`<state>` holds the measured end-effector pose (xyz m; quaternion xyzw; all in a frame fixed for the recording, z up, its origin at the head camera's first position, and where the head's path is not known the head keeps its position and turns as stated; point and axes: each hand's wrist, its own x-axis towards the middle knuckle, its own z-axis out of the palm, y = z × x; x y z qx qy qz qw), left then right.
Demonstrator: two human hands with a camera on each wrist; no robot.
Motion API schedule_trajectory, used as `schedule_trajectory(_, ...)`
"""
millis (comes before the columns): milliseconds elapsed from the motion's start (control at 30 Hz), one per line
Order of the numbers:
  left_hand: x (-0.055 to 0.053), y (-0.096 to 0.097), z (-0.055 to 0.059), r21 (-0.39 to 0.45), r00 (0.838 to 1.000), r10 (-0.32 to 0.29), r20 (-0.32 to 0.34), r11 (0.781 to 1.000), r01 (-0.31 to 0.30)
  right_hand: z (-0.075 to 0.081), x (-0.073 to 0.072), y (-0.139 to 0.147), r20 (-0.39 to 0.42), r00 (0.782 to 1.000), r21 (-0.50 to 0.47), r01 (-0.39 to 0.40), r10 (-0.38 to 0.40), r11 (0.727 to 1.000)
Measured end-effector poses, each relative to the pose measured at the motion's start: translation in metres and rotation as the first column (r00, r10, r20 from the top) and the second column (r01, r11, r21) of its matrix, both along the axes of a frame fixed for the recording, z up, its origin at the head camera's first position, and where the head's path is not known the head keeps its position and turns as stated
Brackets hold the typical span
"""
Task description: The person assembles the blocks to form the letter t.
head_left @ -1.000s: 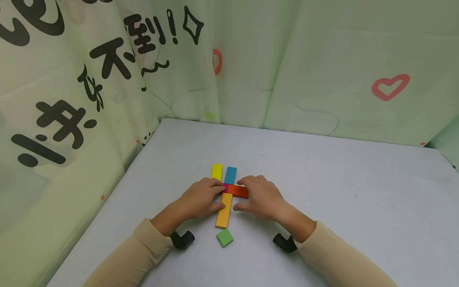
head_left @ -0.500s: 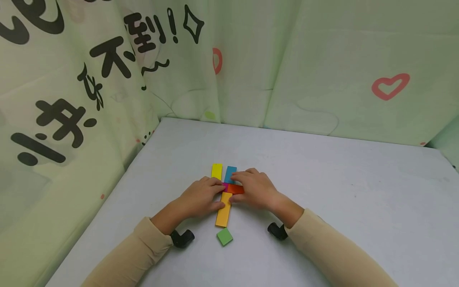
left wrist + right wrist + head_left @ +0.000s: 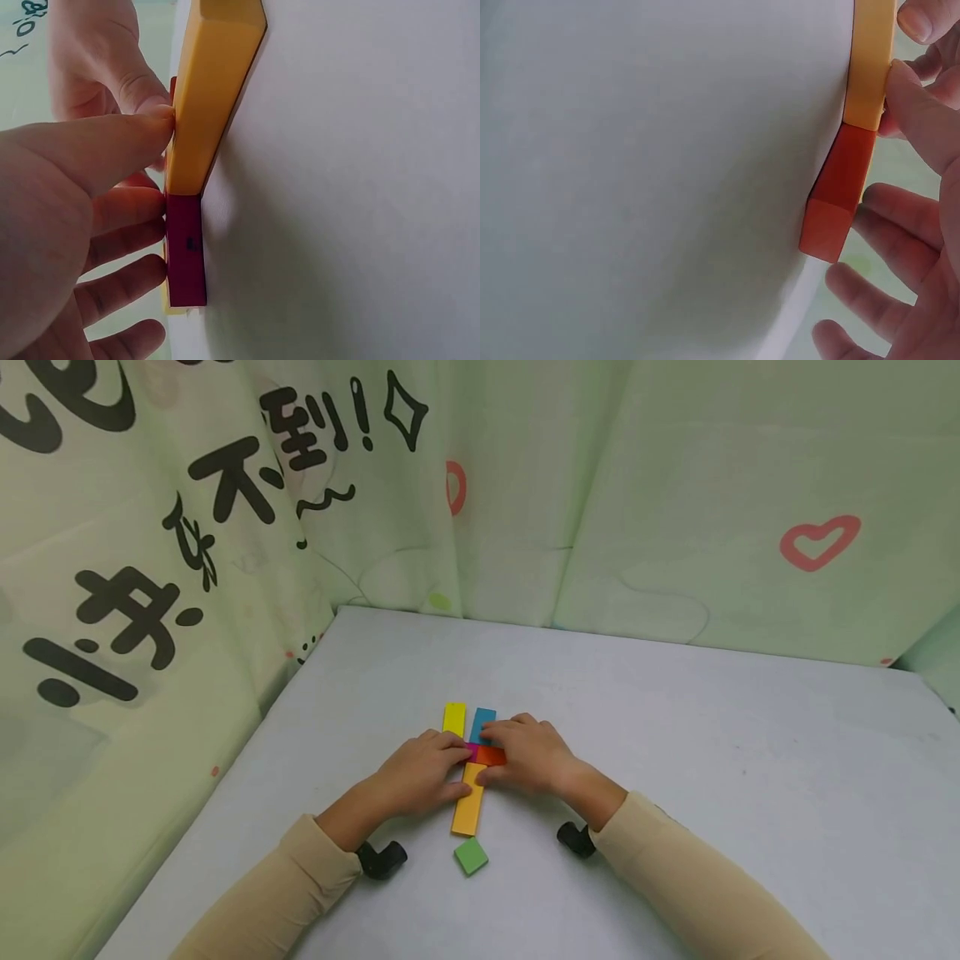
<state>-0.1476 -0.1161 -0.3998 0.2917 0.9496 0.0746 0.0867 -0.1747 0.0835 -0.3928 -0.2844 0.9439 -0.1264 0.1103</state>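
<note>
Several flat coloured blocks lie joined on the table in the head view. My left hand (image 3: 416,778) rests over a purple block (image 3: 186,255), fingertips touching its top and thumb on the edge of a yellow-orange block (image 3: 468,810). Opposite it, my right hand (image 3: 536,757) has its thumb on the same yellow-orange block and its fingers over a red-orange block (image 3: 844,172), reaching the lower end of a blue block (image 3: 483,720). A yellow block (image 3: 453,717) extends away beyond my left fingers. Both hands have fairly straight fingers; part of the purple block is hidden.
A green square block (image 3: 471,857) lies at the near end of the yellow-orange block, turned cornerwise. Black wrist devices (image 3: 382,860) sit under both sleeves. A pale printed curtain (image 3: 675,510) hangs behind and left of the white table (image 3: 712,827).
My right hand has moved left, from the red-orange block's outer end to over its middle and the blue block's lower end. The left hand and the blocks have stayed put.
</note>
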Motion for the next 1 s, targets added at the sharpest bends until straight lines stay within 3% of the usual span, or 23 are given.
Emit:
schedule_trajectory(267, -0.003, -0.001, -0.001, 0.024, 0.999, 0.018, 0.026, 1.000, -0.019, 0.003, -0.001, -0.002, -0.002, 1.000, 0.032, 0.000, 0.000, 0.999)
schedule_trajectory(500, -0.014, -0.004, 0.000, 0.106, 0.990, 0.035, 0.140, 0.993, -0.050, 0.004, 0.000, -0.003, -0.010, 1.000, 0.074, -0.007, 0.007, 0.997)
schedule_trajectory(600, -0.020, -0.006, 0.001, 0.174, 0.983, 0.029, 0.183, 0.983, -0.061, 0.003, 0.000, -0.003, -0.017, 1.000, 0.084, -0.006, 0.008, 0.996)
schedule_trajectory(733, -0.029, -0.011, 0.002, 0.225, 0.981, 0.049, 0.189, 0.970, -0.092, 0.003, 0.000, -0.004, -0.017, 1.000, 0.103, -0.005, 0.007, 0.995)
schedule_trajectory(1000, -0.057, -0.025, 0.018, 0.163, 0.969, 0.155, 0.190, 0.969, -0.187, 0.008, 0.000, -0.008, -0.006, 1.000, 0.161, -0.001, 0.002, 0.987)
